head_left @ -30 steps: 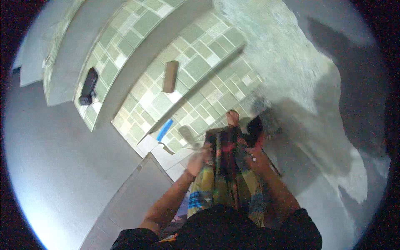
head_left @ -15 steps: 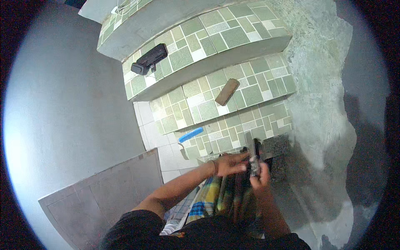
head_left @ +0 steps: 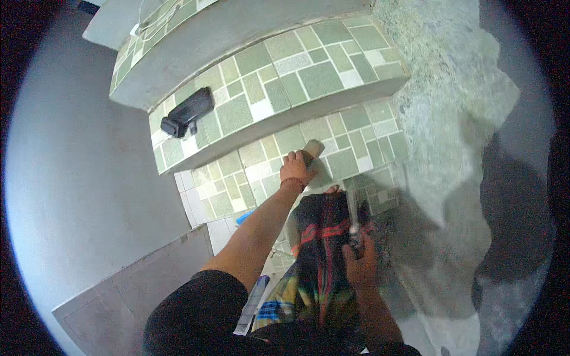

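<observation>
On the tiled step in front of me lies a brown rectangular block (head_left: 315,148), like a whetstone. My left hand (head_left: 297,170) is stretched forward with its fingers closed around the block's near end, hiding that part. Closer to my body, my right hand (head_left: 361,261) grips a knife (head_left: 355,231) by its dark handle. The pale blade points away from me, up toward the step, and is blurred. Between my arms hangs the dark checked cloth (head_left: 323,237) over my legs, with red stripes, and some toes show beyond it.
A black device with a short projecting part (head_left: 189,111) rests on the higher step. My left forearm partly covers a blue bar-shaped object (head_left: 243,218). A rough concrete wall (head_left: 445,130) runs along the right, and a low grey wall (head_left: 136,291) stands at lower left.
My left hand has left the knife and reached forward to the block, closing on it. The right hand still holds the knife. The view has shifted, so the steps appear lower and further left.
</observation>
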Tool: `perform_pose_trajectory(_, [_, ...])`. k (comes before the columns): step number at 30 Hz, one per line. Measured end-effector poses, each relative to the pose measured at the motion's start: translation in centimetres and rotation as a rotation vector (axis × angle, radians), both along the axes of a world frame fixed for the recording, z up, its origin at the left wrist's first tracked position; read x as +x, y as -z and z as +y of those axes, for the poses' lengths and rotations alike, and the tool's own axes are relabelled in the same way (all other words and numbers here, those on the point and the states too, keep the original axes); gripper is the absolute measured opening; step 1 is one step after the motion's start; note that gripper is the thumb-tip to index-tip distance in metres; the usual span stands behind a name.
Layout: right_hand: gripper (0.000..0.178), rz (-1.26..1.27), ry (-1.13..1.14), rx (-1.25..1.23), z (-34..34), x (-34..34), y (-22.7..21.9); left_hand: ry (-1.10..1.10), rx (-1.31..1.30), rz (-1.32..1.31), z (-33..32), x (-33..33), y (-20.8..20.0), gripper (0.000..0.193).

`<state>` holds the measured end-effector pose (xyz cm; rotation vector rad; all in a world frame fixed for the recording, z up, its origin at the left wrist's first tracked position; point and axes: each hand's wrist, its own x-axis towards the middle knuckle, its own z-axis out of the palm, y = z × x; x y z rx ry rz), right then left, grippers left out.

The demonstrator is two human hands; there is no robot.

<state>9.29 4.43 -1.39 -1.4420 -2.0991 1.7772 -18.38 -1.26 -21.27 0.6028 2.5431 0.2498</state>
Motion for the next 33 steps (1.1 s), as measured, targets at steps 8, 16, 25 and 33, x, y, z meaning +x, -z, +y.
perform_pose_trajectory(8, [0.035, -0.072, 0.047, -0.023, 6.5, -6.9, 7.3, 0.171, 0.24, -0.047, 0.3, -2.4, -8.0, 0.056])
perform_pose_trajectory(16, [0.051, -0.13, -0.132, 0.074, 5.9, -10.5, 8.5, 0.166, 0.426, 0.322, 10.0, -24.4, -16.8, 0.06])
perform_pose_trajectory(25, [0.071, -0.402, 0.062, -0.201, 3.9, -11.9, 5.5, 0.163, 0.288, 0.368, 9.6, -27.9, -13.7, 0.082])
perform_pose_trajectory(33, [0.042, -0.321, -0.019, 0.106, 0.6, -13.0, 5.6, 0.139, 0.272, 0.473, 4.8, -27.3, -12.2, 0.079])
